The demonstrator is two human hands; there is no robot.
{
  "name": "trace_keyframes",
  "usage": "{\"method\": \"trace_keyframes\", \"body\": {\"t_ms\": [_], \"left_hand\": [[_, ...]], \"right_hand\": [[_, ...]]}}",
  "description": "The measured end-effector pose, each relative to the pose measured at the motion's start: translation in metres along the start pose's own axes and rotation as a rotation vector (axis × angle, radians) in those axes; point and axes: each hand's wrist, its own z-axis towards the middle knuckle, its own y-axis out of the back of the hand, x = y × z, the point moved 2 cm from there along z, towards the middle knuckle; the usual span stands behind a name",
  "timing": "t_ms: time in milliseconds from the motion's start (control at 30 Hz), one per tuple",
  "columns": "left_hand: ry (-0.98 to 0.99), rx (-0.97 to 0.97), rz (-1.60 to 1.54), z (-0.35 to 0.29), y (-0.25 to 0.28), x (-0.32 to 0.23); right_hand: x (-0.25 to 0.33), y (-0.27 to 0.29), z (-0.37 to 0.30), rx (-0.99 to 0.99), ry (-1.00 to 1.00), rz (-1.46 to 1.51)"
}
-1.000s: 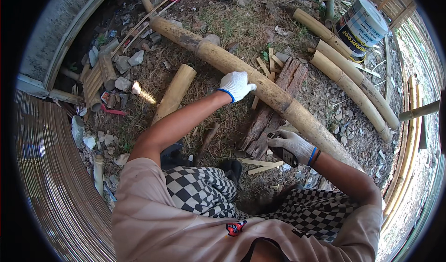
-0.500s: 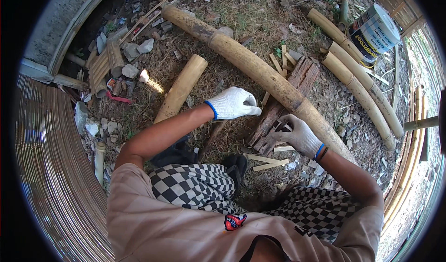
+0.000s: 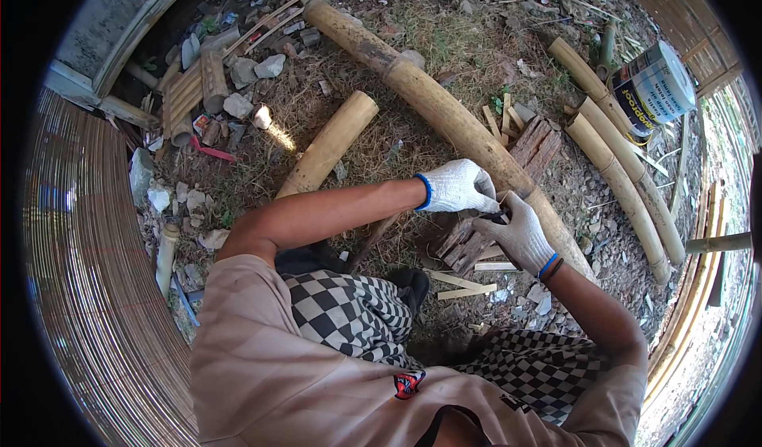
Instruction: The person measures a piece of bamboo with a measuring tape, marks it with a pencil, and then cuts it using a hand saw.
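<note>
Both my hands wear white knit gloves with blue cuffs and come together over a weathered wooden block (image 3: 463,246). My left hand (image 3: 459,187) is closed in a pinch, its fingertips close to those of my right hand. My right hand (image 3: 520,237) is curled too, with a small dark thing (image 3: 498,218) showing at its fingers, too small to name. Just behind the hands, a long thick bamboo pole (image 3: 432,96) lies slantwise across the block. What the left fingertips hold is hidden.
A shorter bamboo piece (image 3: 329,144) lies to the left. Split bamboo strips (image 3: 467,291) rest near the block. On the right are more bamboo lengths (image 3: 615,173) and a paint bucket (image 3: 652,90). Stones (image 3: 238,104) and rubble litter the ground; a slatted bamboo screen (image 3: 87,249) stands at left.
My left hand has moved right, from apart to meeting the right hand's fingertips. The right hand stays over the block with its fingers curled. The whole view has shifted slightly.
</note>
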Motion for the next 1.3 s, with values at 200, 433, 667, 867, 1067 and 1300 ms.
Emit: {"method": "trace_keyframes", "body": {"t_ms": [200, 433, 667, 867, 1067, 1300], "left_hand": [[-0.053, 0.076, 0.02, -0.005, 0.018, 0.0], [-0.069, 0.063, -0.375, -0.021, 0.143, 0.017], [-0.204, -0.479, -0.66, -0.079, 0.309, 0.11], [-0.463, -0.844, -0.921, -0.085, 0.404, 0.173], [-0.395, -0.839, -0.969, 0.005, 0.375, 0.182], [-0.235, -0.821, -1.009, 0.034, 0.305, 0.173]], "right_hand": [[0.007, -0.006, 0.014, 0.061, 0.032, 0.051], [-0.007, 0.017, 0.018, 0.285, 0.223, 0.08], [-0.039, 0.049, -0.023, 0.335, 0.513, -0.214], [-0.071, 0.069, -0.071, 0.277, -0.411, 0.273], [-0.051, 0.076, -0.077, 0.08, -0.427, 0.293], [-0.007, 0.05, -0.002, 0.089, -0.408, 0.292]]}}
